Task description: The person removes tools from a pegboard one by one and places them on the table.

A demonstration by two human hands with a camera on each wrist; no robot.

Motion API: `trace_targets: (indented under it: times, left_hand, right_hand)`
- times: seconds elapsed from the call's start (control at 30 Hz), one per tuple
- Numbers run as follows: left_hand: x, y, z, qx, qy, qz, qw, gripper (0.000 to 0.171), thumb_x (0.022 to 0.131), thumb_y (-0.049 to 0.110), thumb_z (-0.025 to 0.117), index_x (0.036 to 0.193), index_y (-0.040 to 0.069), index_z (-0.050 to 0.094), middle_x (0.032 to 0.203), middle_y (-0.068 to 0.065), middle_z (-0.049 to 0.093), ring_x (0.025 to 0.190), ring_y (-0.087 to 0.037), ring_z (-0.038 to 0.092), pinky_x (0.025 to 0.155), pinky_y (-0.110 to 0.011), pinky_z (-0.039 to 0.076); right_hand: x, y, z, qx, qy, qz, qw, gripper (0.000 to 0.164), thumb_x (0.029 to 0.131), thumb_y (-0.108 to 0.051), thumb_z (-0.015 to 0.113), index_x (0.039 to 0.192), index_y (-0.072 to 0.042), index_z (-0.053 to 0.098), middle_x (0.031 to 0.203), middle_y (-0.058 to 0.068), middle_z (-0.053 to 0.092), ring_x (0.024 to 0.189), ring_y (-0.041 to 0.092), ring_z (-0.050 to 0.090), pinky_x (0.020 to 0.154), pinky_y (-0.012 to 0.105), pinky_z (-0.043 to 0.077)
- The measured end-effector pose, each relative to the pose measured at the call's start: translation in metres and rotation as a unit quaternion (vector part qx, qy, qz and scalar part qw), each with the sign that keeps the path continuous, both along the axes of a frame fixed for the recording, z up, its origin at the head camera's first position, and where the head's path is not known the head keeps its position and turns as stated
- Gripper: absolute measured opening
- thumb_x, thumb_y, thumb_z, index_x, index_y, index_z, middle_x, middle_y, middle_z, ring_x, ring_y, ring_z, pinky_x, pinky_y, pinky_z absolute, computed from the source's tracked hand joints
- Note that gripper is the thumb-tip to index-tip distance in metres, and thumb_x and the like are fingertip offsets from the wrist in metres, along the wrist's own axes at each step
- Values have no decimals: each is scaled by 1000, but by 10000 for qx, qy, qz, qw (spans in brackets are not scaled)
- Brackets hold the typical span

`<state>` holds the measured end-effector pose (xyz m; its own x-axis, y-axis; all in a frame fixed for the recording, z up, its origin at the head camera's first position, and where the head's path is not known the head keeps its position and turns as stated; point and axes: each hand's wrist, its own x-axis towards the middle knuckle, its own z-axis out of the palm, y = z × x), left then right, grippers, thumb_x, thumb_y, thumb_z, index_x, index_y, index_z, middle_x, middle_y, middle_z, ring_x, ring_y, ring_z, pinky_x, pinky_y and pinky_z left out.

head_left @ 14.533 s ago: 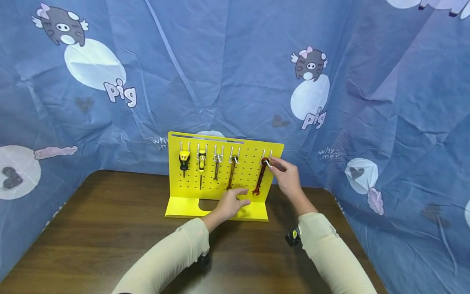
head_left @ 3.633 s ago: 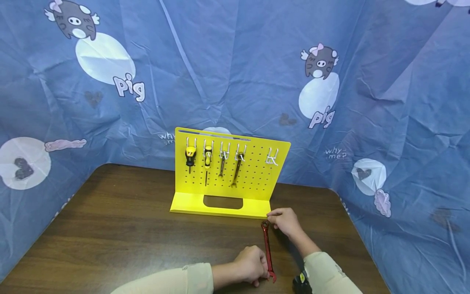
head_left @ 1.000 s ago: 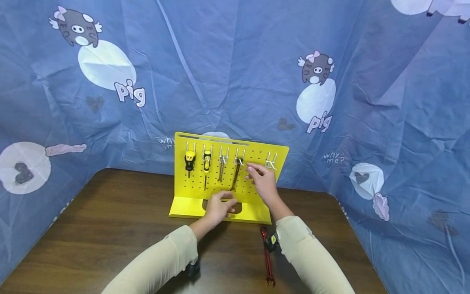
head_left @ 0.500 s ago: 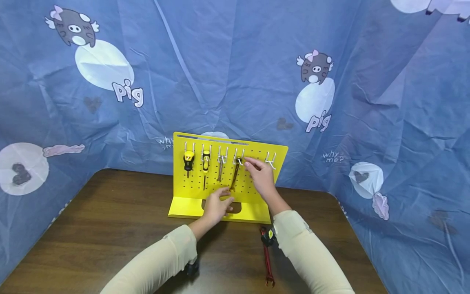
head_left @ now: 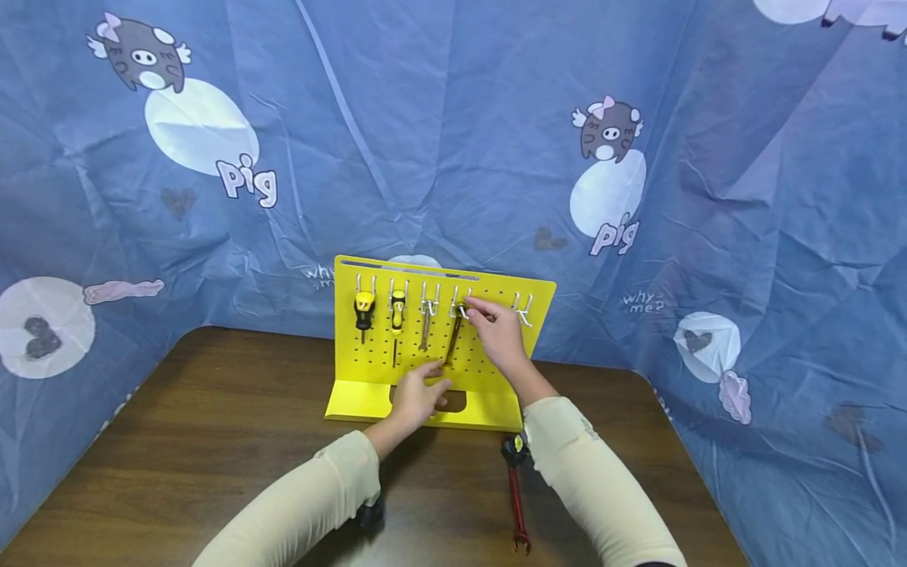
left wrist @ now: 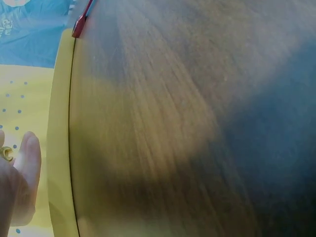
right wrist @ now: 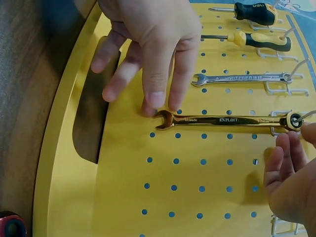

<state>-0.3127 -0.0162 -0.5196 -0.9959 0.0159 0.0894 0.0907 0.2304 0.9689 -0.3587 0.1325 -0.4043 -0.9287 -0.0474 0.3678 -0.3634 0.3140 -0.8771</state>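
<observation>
A gold combination wrench (right wrist: 227,121) hangs by its ring end from a wire hook on the yellow pegboard (head_left: 489,358). My right hand (head_left: 501,335) is at that ring end, its fingertips right at the ring's edge; I cannot tell if they pinch it. Below, my left hand (head_left: 416,398) has its fingers extended, thumb and fingertips close by the wrench's open end (right wrist: 165,120). The left wrist view catches only part of the left hand (left wrist: 22,182). A red combination wrench (head_left: 517,512) lies on the table, its upper end covered by the right wrist's camera.
Left of the gold wrench hang a smaller silver wrench (right wrist: 242,78), a thin screwdriver (right wrist: 266,42) and a stubby screwdriver (right wrist: 254,13). A bare wire hook (head_left: 523,311) sits at the board's right. Around it are the wooden table (head_left: 212,441) and blue cloth (head_left: 453,157).
Earlier the red wrench hung at the right hook; later both hands were at it on the table. Since then the hands have moved to the gold wrench, the right closing in on its ring.
</observation>
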Motion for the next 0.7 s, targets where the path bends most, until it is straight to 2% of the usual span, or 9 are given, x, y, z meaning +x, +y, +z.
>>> trace_targets:
  times: [0.17, 0.33, 0.53, 0.7]
  left_hand:
    - [-1, 0, -1, -108, 45, -21, 9999, 46, 95, 10, 70, 140, 5, 59, 127, -16, 67, 69, -27, 71, 58, -46, 59]
    - [-2, 0, -2, -199, 124, -5, 9997, 42, 96, 8, 70, 136, 5, 61, 127, -14, 67, 68, -23, 70, 53, -39, 58]
    - [-3, 0, 0, -185, 108, 27, 9998, 34, 96, 10, 69, 130, 5, 66, 124, -12, 68, 68, -22, 70, 53, -40, 58]
    - [-3, 1, 2, -72, -29, -2, 10000, 25, 97, 13, 70, 121, 6, 70, 110, -15, 72, 70, -25, 71, 53, -37, 57]
  right_hand:
    - [1, -2, 1, 300, 96, -13, 9995, 28, 98, 3, 57, 120, -3, 73, 109, 14, 72, 93, 25, 68, 84, 37, 57]
    - [3, -4, 3, 287, 101, -19, 9995, 30, 98, 8, 53, 119, -2, 73, 101, 15, 70, 95, 26, 67, 85, 36, 58]
    - [4, -4, 4, 326, 42, -43, 9995, 27, 97, 6, 57, 117, -4, 73, 99, 13, 70, 93, 25, 67, 82, 35, 57]
    - [3, -4, 2, 416, 58, -49, 9991, 24, 95, 4, 63, 116, -4, 74, 101, 12, 71, 95, 24, 67, 83, 35, 56]
